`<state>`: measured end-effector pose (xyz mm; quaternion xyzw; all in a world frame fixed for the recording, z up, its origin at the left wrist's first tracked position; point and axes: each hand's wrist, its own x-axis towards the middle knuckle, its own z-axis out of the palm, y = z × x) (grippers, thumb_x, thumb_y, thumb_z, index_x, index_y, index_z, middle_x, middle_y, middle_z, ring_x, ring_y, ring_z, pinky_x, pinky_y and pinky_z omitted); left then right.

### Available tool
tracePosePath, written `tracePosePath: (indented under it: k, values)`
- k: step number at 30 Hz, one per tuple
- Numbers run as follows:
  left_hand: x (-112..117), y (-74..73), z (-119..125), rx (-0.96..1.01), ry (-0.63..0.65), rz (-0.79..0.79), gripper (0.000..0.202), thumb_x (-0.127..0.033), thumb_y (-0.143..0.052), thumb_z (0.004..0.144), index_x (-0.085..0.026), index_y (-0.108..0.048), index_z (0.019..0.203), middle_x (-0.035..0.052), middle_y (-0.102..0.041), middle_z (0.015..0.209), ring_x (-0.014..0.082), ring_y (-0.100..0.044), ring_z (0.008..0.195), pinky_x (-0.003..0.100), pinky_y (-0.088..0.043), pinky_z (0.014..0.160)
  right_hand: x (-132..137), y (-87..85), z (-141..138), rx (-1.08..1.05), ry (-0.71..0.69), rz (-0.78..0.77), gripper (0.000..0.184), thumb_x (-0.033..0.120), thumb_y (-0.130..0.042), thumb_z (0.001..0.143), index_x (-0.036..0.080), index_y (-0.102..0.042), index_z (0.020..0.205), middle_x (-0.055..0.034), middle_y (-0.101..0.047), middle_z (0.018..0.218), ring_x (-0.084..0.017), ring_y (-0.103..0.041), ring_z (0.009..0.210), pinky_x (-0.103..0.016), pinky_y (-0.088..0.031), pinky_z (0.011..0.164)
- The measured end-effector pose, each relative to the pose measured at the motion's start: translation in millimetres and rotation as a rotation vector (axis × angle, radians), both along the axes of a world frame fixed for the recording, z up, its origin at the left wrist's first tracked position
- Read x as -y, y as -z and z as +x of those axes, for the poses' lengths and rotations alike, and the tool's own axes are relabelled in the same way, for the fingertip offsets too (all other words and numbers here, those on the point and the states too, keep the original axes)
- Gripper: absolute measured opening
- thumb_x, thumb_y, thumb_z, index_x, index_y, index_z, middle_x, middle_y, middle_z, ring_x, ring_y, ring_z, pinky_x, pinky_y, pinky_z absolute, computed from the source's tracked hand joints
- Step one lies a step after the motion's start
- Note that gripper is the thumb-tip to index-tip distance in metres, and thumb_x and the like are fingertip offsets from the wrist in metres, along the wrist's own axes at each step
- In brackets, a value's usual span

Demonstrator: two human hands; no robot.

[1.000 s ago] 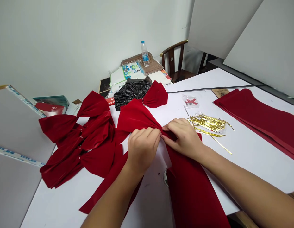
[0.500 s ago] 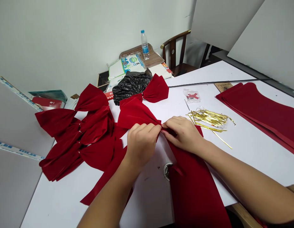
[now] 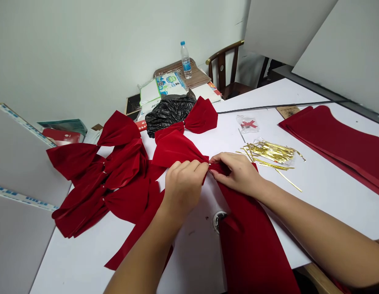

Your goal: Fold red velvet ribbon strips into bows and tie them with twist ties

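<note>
Both hands meet at the gathered middle of a red velvet bow (image 3: 177, 149) above the white table. My left hand (image 3: 185, 183) is closed, pinching the gather from the left. Close against it, my right hand (image 3: 235, 173) pinches the same spot from the right, with a small glint of gold tie between the fingertips. A long red tail (image 3: 253, 241) hangs from under my right hand toward the front edge. Several tied red bows (image 3: 125, 163) lie heaped at the left, and another red bow (image 3: 201, 116) rests beyond the hands.
Gold twist ties (image 3: 271, 153) lie in a loose bundle right of my hands, near a small clear packet (image 3: 248, 123). Folded red cloth (image 3: 339, 143) covers the right side. A black plastic bag (image 3: 171, 110) and water bottle (image 3: 186, 61) stand behind. A round hole (image 3: 218, 220) pierces the table (image 3: 198, 257).
Both hands stay at the bow's middle, with only slight finger movement. A glint of gold tie now shows between the fingertips. The view has shifted slightly.
</note>
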<state>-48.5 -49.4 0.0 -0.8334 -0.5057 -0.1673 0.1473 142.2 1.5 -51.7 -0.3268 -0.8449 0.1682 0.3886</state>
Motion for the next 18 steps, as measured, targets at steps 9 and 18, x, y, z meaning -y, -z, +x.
tracePosePath:
  k: [9, 18]
  values:
    - [0.8, 1.1, 0.5, -0.002, -0.042, 0.013, 0.015, -0.013, -0.055, 0.095, -0.019, -0.066, 0.087, -0.0006, -0.067, 0.074, 0.0166, -0.054, 0.065, 0.034, -0.029, 0.066, 0.5, 1.9, -2.2, -0.018, -0.040, 0.047, 0.028, 0.021, -0.058, 0.096, 0.017, -0.063, 0.123, -0.0066, -0.075, 0.107, -0.018, -0.071, 0.090, -0.030, -0.056, 0.078]
    - [-0.8, 3.9, 2.7, -0.050, -0.058, 0.071, 0.014, -0.014, -0.057, 0.093, -0.019, -0.063, 0.082, -0.0010, -0.059, 0.068, 0.0181, -0.048, 0.063, 0.035, -0.025, 0.066, 3.7, 2.6, -7.4, -0.032, 0.024, 0.085, 0.016, 0.018, -0.061, 0.095, 0.011, -0.067, 0.108, -0.0073, -0.072, 0.091, -0.019, -0.065, 0.081, -0.031, -0.053, 0.071]
